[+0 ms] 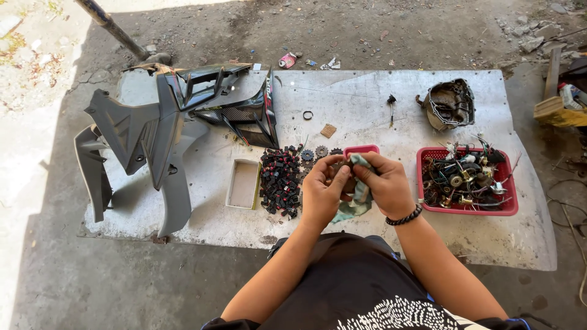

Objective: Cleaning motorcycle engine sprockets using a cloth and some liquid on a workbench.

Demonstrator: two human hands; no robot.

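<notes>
1. While both hands are meeting above the near middle of the white board [379, 238], the left hand [322, 194] is pinching a small dark part [343, 177] with curled fingers, and the right hand [384, 186] is closing round a greenish rag [361, 189] and pressing it against that same part.
2. The dark part is sitting directly between the two hands, touching both; its shape is too hidden to give a long axis. Neither hand is nearer, since both are gripping at it. The rag is hanging downward from the right palm, its long side running toward the person's body.
3. A black bead bracelet [404, 216] is circling the right wrist.
4. A small pink tray [361, 149] is lying just beyond the fingertips; its contents are hidden by the hands.
5. A red plastic basket [510, 205] is standing to the right of the right hand, holding tangled wires, brass-coloured fittings and small round parts.
6. An open shallow cardboard box [243, 184] is lying to the left, showing nothing inside.
7. A heap of small black-and-red switches [280, 181] is lying between the box and the left hand, with several small gear wheels [315, 153] just beyond it.
8. Grey and black motorcycle fairing panels [153, 131] are covering the left end of the board.
9. A dirty metal engine cover [451, 102] is resting at the far right, with a black ring [307, 115] and a small wired switch [391, 101] well apart from the hands.
</notes>
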